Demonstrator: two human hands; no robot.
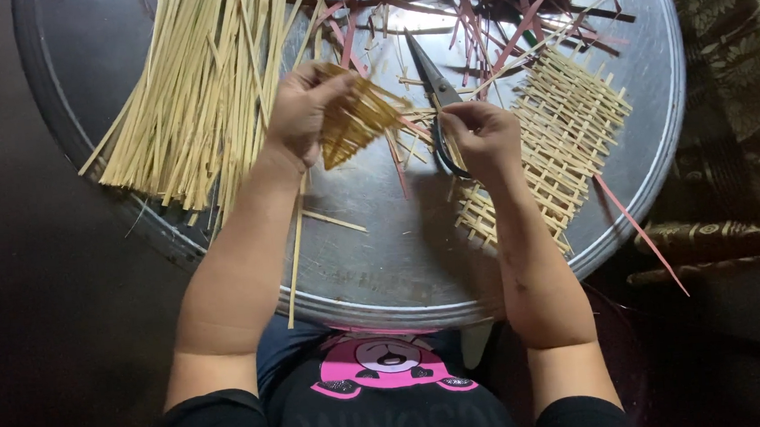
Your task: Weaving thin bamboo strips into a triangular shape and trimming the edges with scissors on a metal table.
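Note:
My left hand grips a small woven piece of yellow strips, held up off the round metal tray. My right hand holds black scissors by the handles, blades pointing away from me, close to the woven piece's right edge. A larger flat woven mat of pale strips lies on the tray just right of my right hand.
A thick bundle of pale bamboo strips fans out over the tray's left part. Pink and dark red strips lie tangled at the far side. Loose strips lie near the front rim. A patterned cloth is at the right.

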